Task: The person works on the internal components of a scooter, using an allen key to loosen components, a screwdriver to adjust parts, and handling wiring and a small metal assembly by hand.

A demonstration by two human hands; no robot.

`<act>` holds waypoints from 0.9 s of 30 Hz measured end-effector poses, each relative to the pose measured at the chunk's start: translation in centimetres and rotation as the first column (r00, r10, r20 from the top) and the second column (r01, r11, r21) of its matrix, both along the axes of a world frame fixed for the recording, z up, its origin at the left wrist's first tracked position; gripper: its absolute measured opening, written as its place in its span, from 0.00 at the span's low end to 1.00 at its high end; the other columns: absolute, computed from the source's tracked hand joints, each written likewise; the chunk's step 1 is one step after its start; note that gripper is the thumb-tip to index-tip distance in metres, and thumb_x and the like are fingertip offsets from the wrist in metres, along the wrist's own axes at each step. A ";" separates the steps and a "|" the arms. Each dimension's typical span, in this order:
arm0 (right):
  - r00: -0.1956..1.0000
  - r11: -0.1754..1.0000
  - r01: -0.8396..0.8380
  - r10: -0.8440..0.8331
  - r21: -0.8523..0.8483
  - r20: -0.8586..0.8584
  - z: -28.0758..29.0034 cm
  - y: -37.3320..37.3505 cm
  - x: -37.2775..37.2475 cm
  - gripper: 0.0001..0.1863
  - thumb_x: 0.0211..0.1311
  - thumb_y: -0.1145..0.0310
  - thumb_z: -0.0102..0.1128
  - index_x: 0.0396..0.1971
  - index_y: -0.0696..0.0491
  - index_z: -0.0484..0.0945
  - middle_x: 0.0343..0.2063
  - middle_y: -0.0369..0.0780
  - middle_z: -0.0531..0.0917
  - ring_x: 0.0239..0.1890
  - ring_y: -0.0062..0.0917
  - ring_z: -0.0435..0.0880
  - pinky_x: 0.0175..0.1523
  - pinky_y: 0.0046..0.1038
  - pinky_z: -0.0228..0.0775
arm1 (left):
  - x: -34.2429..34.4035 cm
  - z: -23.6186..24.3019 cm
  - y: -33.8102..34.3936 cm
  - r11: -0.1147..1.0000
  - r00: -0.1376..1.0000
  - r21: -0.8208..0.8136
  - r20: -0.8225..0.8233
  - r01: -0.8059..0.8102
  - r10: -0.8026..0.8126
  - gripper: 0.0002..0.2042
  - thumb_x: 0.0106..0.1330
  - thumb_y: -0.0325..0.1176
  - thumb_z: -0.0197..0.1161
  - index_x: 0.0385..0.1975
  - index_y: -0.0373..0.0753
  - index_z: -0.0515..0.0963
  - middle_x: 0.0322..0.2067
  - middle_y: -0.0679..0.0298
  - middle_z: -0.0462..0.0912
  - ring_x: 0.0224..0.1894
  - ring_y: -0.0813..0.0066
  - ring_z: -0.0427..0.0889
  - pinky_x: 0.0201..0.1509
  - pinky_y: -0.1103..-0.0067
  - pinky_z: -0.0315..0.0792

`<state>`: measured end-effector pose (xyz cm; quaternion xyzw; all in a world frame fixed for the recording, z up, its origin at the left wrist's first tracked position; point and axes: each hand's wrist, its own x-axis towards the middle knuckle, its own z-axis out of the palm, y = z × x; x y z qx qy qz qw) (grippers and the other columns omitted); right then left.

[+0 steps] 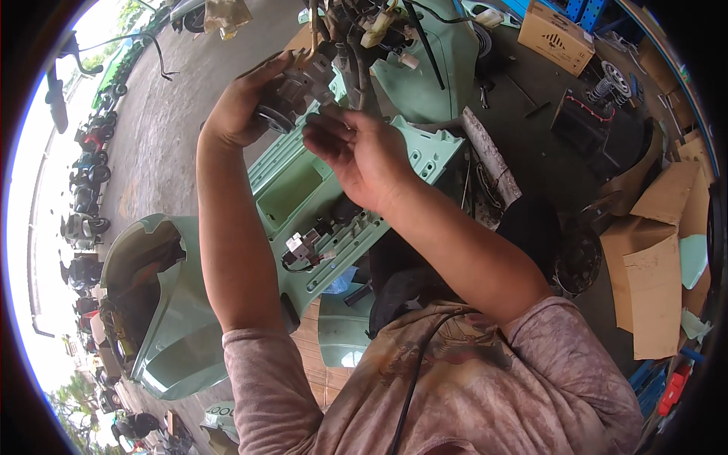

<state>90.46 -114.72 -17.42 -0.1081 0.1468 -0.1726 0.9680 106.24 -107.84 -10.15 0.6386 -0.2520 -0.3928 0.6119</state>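
Observation:
My left hand (246, 98) is wrapped around a grey metal part with a round dark end (299, 87), up by the wiring and tubes of a scooter frame (356, 57). Close beside that part is my right hand (364, 155), its fingers curled and partly in shadow; what they pinch, if anything, is hidden. Below both hands lies a mint green scooter body panel (432, 148) with a recessed compartment. A small silver and black fitting with a cable (303, 246) rests on the panel near my left forearm.
Another mint green body shell (178, 303) stands at the left. A front panel (428, 76) rises beyond the frame. At the right are an open cardboard box (652, 280), a coil spring (613, 83) and a closed carton (556, 38). Several scooters line the far left.

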 end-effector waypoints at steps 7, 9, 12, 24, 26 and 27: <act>0.775 0.212 -0.619 0.007 -0.756 -0.632 -10.6 -6.9 -2.8 0.12 0.70 0.66 0.47 0.40 0.61 0.72 0.29 0.43 0.83 0.25 0.19 0.80 0.29 0.26 0.73 | -1.4 -1.3 -0.1 0.999 0.984 -0.037 0.177 0.024 -0.017 0.20 0.70 0.45 0.56 0.53 0.36 0.72 0.33 0.56 0.82 0.26 0.71 0.82 0.27 0.79 0.76; 0.768 -0.161 -0.639 -0.083 -0.752 -0.635 -11.7 -6.1 -3.3 0.14 0.68 0.64 0.50 0.42 0.60 0.73 0.30 0.45 0.84 0.31 0.31 0.83 0.38 0.34 0.75 | -2.2 -1.6 -0.3 0.997 0.985 -0.076 0.172 -0.018 0.030 0.19 0.70 0.43 0.56 0.53 0.36 0.72 0.34 0.57 0.82 0.28 0.71 0.83 0.28 0.78 0.76; 0.823 -0.445 -0.538 -0.095 -0.716 -0.560 -15.3 -4.5 -3.7 0.14 0.67 0.64 0.52 0.44 0.59 0.74 0.34 0.48 0.83 0.39 0.50 0.80 0.49 0.40 0.72 | -3.5 -1.1 -0.4 0.997 0.992 -0.076 0.119 -0.025 0.034 0.15 0.74 0.43 0.49 0.46 0.38 0.73 0.28 0.62 0.79 0.24 0.69 0.80 0.20 0.75 0.74; 0.921 -0.582 -0.389 -0.239 -0.714 -0.307 -18.9 -1.7 -3.1 0.09 0.59 0.67 0.61 0.36 0.55 0.76 0.34 0.43 0.81 0.46 0.42 0.77 0.51 0.39 0.70 | -4.6 -2.3 -1.4 0.972 0.980 -0.211 0.144 -0.108 0.140 0.16 0.74 0.41 0.51 0.51 0.36 0.73 0.35 0.63 0.81 0.29 0.76 0.79 0.31 0.80 0.71; 0.939 -0.610 -0.337 -0.278 -0.717 -0.204 -19.3 -1.5 -3.3 0.09 0.56 0.67 0.64 0.34 0.55 0.77 0.34 0.43 0.81 0.44 0.40 0.78 0.50 0.38 0.70 | -5.0 -2.0 -1.3 0.972 0.986 -0.216 0.124 -0.086 0.115 0.17 0.74 0.41 0.51 0.53 0.35 0.72 0.40 0.61 0.81 0.33 0.76 0.80 0.35 0.81 0.72; 0.934 -0.597 -0.345 -0.294 -0.724 -0.202 -19.4 -1.3 -3.4 0.09 0.55 0.67 0.65 0.33 0.54 0.78 0.34 0.43 0.81 0.44 0.39 0.78 0.50 0.38 0.70 | -5.5 -2.0 -1.3 0.966 0.982 -0.237 0.132 -0.101 0.135 0.17 0.74 0.41 0.51 0.53 0.35 0.72 0.40 0.61 0.81 0.33 0.76 0.80 0.35 0.80 0.72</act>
